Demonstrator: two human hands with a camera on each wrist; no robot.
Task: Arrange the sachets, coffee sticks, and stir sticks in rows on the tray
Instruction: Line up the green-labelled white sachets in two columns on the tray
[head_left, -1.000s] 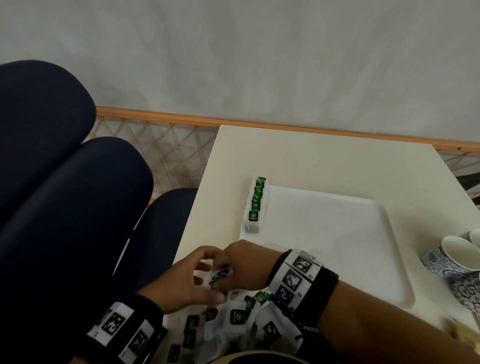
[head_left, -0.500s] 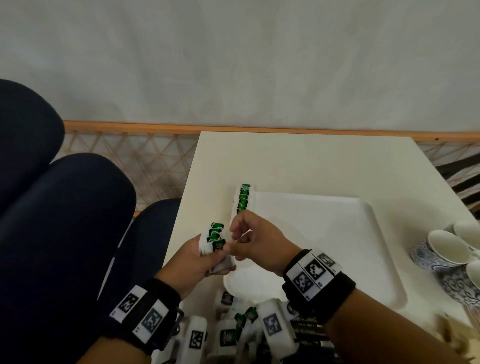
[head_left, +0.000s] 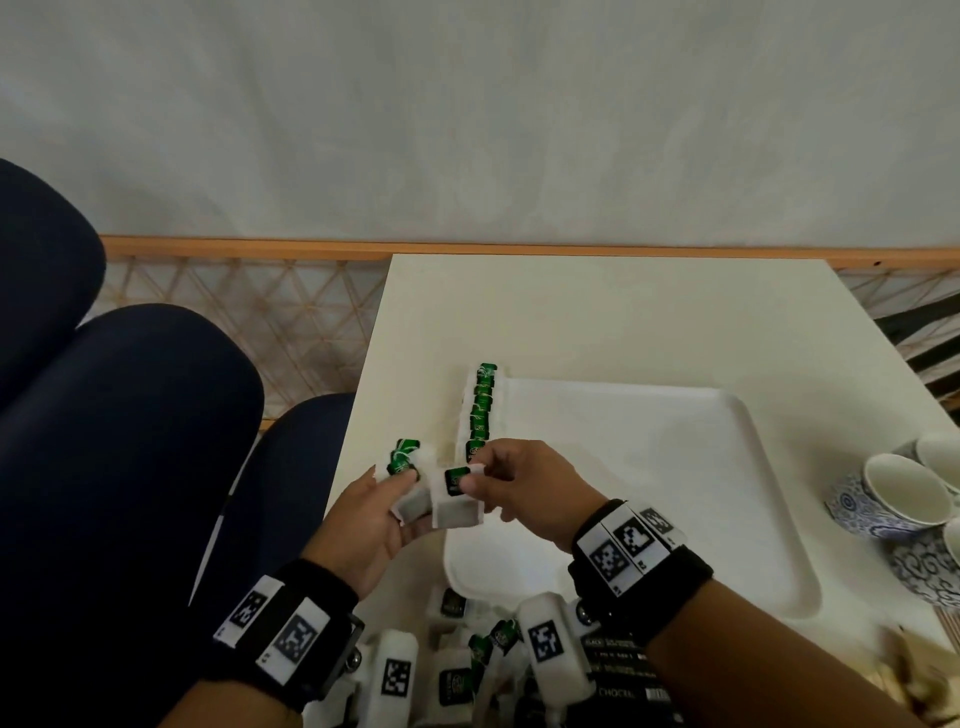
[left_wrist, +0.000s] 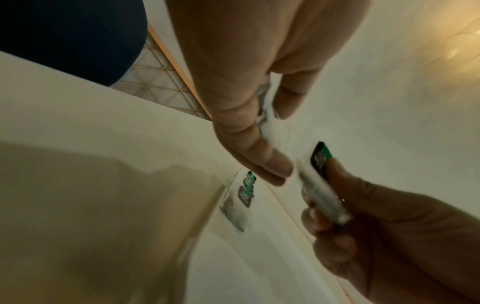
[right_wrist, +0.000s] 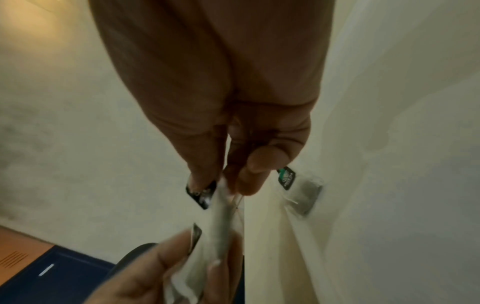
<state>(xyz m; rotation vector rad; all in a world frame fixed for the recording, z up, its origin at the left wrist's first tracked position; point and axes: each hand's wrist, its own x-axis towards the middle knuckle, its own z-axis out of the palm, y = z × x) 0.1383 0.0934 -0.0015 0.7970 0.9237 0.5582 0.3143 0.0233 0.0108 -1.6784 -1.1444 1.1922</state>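
Pinched between thumb and fingertips of the right hand (head_left: 524, 488), a single white sachet (head_left: 456, 499) with a green label hangs just above the near left corner of the tray (head_left: 727, 519), its label end uppermost. Close beside it, the left hand (head_left: 374, 525) grips a small stack of sachets (head_left: 405, 467), fingers curled round the white packets with the green labels showing at the top; the single sachet overlaps the stack's edge in the head view, though whether they actually touch cannot be told. Seen from the left wrist, the left hand (left_wrist: 246, 102) closes its thumb and fingers on white packets while the right hand (left_wrist: 389, 236) holds its sachet (left_wrist: 322, 185) edge-on nearby. From the right wrist, the right hand (right_wrist: 221, 123) nips the top of the sachet (right_wrist: 221, 216) and the left hand (right_wrist: 168, 273) sits below it with crumpled white packets. A row of sachets (head_left: 480, 410) stands along the left rim of the white tray, overlapping one another, green labels in line running away from the person. More loose sachets (head_left: 454, 680) lie heaped on the table (head_left: 597, 322) at the near edge, beside dark coffee sticks (head_left: 623, 675) partly hidden under the right wrist. Blue-and-white cups (head_left: 893, 499) sit to the right of the tray. Both wrists wear black bands with printed markers.
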